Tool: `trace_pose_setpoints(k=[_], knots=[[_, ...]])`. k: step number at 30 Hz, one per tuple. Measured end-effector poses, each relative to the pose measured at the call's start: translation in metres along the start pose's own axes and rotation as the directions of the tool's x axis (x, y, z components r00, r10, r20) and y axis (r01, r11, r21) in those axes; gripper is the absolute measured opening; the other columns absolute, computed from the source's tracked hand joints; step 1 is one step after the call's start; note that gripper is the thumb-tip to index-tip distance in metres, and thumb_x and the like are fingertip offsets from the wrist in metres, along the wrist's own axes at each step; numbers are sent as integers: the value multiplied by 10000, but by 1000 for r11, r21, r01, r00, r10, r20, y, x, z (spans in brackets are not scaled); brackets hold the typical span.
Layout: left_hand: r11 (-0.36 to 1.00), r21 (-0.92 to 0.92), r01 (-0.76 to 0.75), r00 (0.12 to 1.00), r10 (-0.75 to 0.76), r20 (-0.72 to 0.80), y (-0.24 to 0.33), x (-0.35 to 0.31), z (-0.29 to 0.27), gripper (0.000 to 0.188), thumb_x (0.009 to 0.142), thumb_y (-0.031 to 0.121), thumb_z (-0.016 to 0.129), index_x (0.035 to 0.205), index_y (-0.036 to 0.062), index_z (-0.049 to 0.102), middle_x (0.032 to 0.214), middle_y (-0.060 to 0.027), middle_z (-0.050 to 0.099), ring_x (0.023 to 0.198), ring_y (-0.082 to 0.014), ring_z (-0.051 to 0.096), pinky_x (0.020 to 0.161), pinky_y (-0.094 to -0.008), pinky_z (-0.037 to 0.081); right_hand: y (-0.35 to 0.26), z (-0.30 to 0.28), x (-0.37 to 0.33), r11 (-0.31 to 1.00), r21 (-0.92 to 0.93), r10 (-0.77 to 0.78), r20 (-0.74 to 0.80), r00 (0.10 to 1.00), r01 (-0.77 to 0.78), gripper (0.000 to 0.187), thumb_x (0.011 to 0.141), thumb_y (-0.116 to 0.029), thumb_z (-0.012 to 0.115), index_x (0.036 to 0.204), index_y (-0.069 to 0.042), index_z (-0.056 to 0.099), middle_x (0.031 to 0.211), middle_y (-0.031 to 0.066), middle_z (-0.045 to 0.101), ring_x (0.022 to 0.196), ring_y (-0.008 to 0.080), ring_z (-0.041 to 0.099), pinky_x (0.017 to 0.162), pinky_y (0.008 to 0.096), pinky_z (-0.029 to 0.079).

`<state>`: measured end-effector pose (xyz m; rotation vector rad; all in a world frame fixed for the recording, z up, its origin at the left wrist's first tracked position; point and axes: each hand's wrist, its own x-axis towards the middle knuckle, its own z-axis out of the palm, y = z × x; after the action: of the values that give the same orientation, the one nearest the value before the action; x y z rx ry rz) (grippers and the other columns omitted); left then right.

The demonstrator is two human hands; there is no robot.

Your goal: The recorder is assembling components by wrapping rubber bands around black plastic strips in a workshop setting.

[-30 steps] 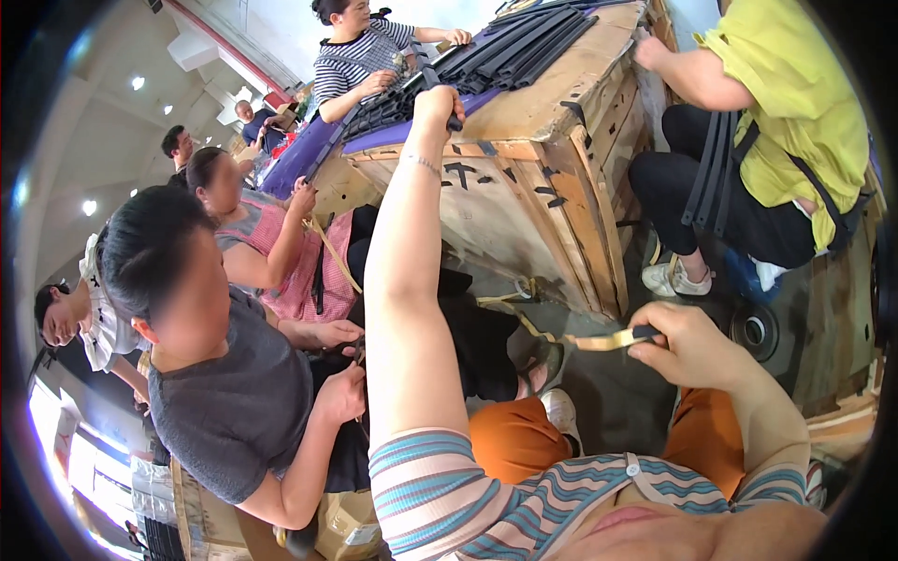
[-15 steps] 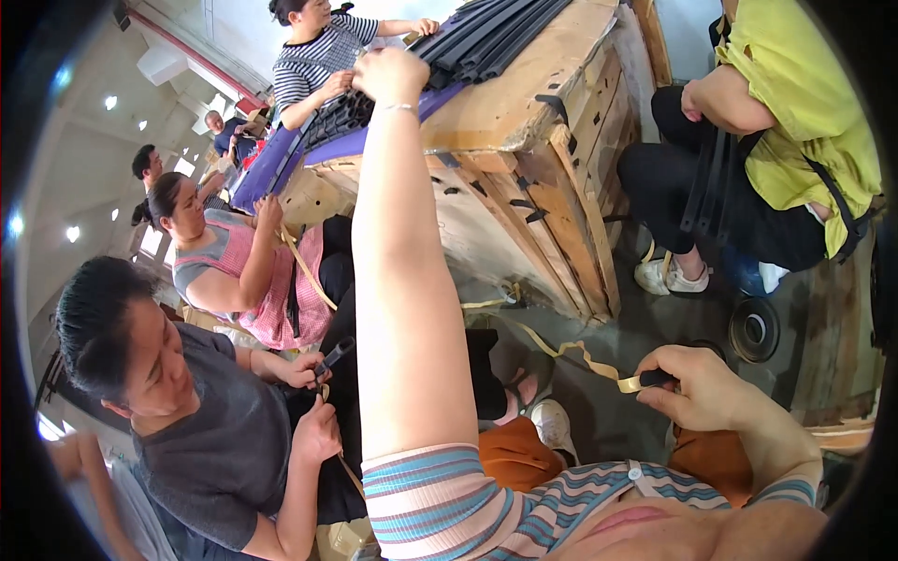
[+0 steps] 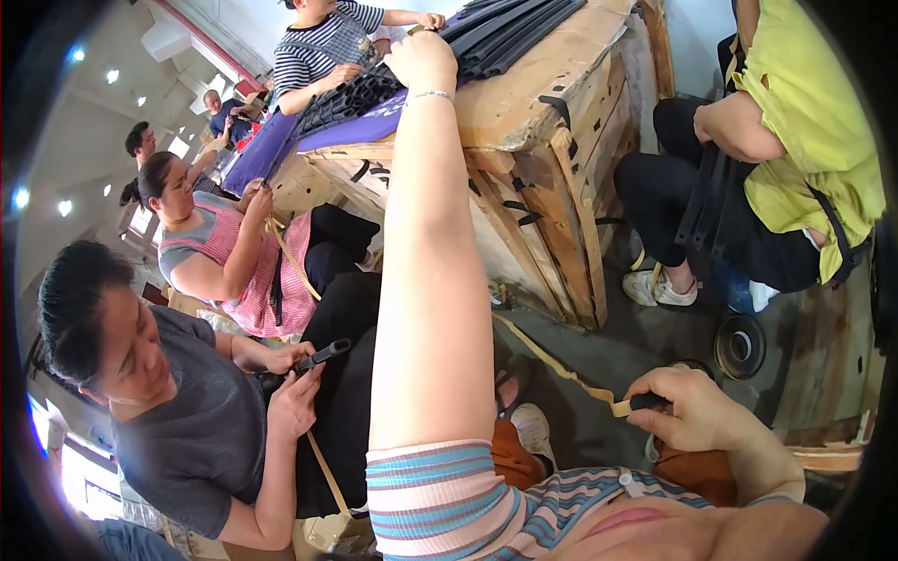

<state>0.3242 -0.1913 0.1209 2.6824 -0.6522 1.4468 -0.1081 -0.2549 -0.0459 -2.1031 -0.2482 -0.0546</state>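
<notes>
My left hand (image 3: pixel 423 64) reaches out at the end of a long stretched arm to the pile of black tubes (image 3: pixel 351 101). Its fingers look curled, and whatever lies in them is hidden. Low on the right, my right hand (image 3: pixel 687 402) is closed round a short black piece (image 3: pixel 648 400). A narrow yellow strip (image 3: pixel 552 363) meets that piece at the fingertips and trails away toward the wooden crate. More long black tubes (image 3: pixel 514 33) lie beyond my left hand on the crate's top.
A wooden crate (image 3: pixel 533 220) with a purple sheet (image 3: pixel 351 131) stands ahead. People sit close on the left, handling black pieces and yellow strips. Another in a yellow top (image 3: pixel 814 140) sits at right, black strips over the lap. A round black reel (image 3: pixel 740 347) is on the floor.
My left hand has shifted a little right over the tube pile. My right hand keeps its grip, slightly lower, and the yellow strip hangs straighter. The neighbour on the left has turned a black piece.
</notes>
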Motion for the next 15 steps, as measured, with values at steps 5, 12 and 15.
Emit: trace_pose_setpoints(k=[5,12,15], knots=[[984,-35,-176,865,137,-483,9,-4,-49,80,714,71,483,753,28,538,760,-150,570,775,-303,551,690,-385,450,-5,-3,-1,995,64,81,24,996,-82,244,744,-135,676,938,-29,572,810,135,583,655,240,595,567,307,465],[955,-236,-181,882,51,-469,-32,-143,-162,93,743,81,546,782,18,490,731,-158,539,617,-343,552,557,-412,464,-4,7,-4,999,-23,-23,-90,996,21,135,805,-65,548,929,-32,588,798,126,547,702,288,560,612,332,447],[828,-549,111,988,-150,-26,-29,-193,-184,153,739,89,551,820,-1,458,673,-173,552,592,-352,562,538,-400,456,-3,9,-4,998,-24,-54,-124,991,52,142,791,-9,538,920,-22,597,727,109,494,655,242,512,593,297,409]])
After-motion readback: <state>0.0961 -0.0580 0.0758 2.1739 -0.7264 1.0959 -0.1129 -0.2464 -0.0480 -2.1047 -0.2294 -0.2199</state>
